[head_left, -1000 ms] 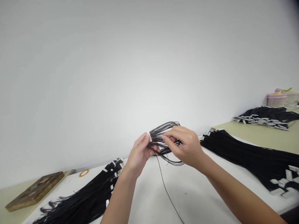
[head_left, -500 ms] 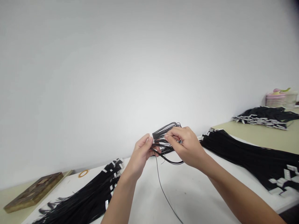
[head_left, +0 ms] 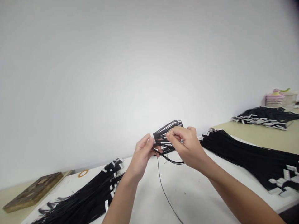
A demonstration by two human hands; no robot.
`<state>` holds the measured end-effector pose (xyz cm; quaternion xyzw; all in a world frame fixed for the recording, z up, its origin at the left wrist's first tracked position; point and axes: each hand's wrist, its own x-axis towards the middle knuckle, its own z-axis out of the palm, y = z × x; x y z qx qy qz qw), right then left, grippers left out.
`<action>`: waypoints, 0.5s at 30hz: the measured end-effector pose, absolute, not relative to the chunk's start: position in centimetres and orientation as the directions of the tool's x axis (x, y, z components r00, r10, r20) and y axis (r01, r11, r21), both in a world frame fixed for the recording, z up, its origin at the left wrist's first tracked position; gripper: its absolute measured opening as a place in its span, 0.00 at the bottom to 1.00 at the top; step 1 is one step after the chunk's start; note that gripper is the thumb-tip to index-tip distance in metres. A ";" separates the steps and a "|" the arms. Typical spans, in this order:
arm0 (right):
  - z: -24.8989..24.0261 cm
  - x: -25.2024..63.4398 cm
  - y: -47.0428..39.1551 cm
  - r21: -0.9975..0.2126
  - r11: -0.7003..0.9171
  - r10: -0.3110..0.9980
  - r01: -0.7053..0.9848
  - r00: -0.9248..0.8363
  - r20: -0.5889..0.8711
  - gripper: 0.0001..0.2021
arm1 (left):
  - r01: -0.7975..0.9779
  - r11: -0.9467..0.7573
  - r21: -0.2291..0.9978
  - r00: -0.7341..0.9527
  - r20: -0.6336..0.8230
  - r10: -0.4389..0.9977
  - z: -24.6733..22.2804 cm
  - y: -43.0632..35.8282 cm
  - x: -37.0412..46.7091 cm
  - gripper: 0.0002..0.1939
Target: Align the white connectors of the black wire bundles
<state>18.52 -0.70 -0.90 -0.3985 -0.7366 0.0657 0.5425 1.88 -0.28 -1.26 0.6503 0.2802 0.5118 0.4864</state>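
Note:
My left hand (head_left: 146, 147) pinches a white connector (head_left: 153, 137) from which many thin black wires (head_left: 163, 132) fan out to the right and loop back. To its right, my right hand (head_left: 183, 141) has thumb and index finger pressed together on a wire among them; exactly which strand is too small to tell. The looped wires pass behind my right hand, where part of them is hidden. One loose black wire (head_left: 163, 189) hangs from below my left hand and runs down across the white table surface (head_left: 187, 193).
Black wire bundles with white connectors lie at the left (head_left: 81, 199) and right (head_left: 243, 152). Another wire pile (head_left: 261, 118) sits farther back, before a pink striped container (head_left: 275, 100). A brown block (head_left: 35, 191) and an orange ring (head_left: 83, 173) lie at left.
Both hands have shifted very slightly to the right together with the wires. The pinch of each hand looks the same, and the loose wire end below moved a little right.

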 end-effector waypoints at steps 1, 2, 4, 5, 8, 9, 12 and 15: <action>-0.9 18.5 -0.7 -0.533 0.672 0.660 0.513 -0.089 0.746 0.15 | -0.135 -0.368 0.920 0.319 0.392 0.863 -1.2 -0.4 1.9 0.14; -0.9 18.5 -0.7 -0.537 0.671 0.662 0.511 -0.085 0.745 0.15 | -0.138 -0.365 0.921 0.317 0.390 0.864 -1.2 -0.4 1.9 0.13; -1.0 18.5 -0.7 -0.543 0.667 0.663 0.511 -0.073 0.745 0.16 | -0.143 -0.359 0.922 0.316 0.387 0.866 -1.1 -0.5 2.0 0.13; -1.0 18.4 -0.7 -0.544 0.664 0.663 0.512 -0.067 0.746 0.16 | -0.145 -0.358 0.923 0.317 0.386 0.866 -1.1 -0.5 2.0 0.13; -1.0 18.4 -0.7 -0.552 0.655 0.667 0.516 -0.052 0.743 0.16 | -0.156 -0.357 0.921 0.320 0.389 0.864 -1.1 -0.6 2.1 0.13; -1.0 18.4 -0.7 -0.555 0.653 0.669 0.516 -0.049 0.742 0.16 | -0.161 -0.356 0.921 0.319 0.389 0.864 -1.2 -0.6 2.1 0.13; -1.0 18.3 -0.8 -0.558 0.659 0.667 0.505 -0.050 0.743 0.16 | -0.172 -0.350 0.921 0.311 0.388 0.867 -1.3 -0.6 2.1 0.13; -1.0 18.2 -0.9 -0.535 0.683 0.646 0.497 -0.071 0.760 0.16 | -0.180 -0.344 0.922 0.307 0.385 0.871 -1.4 -0.6 2.2 0.13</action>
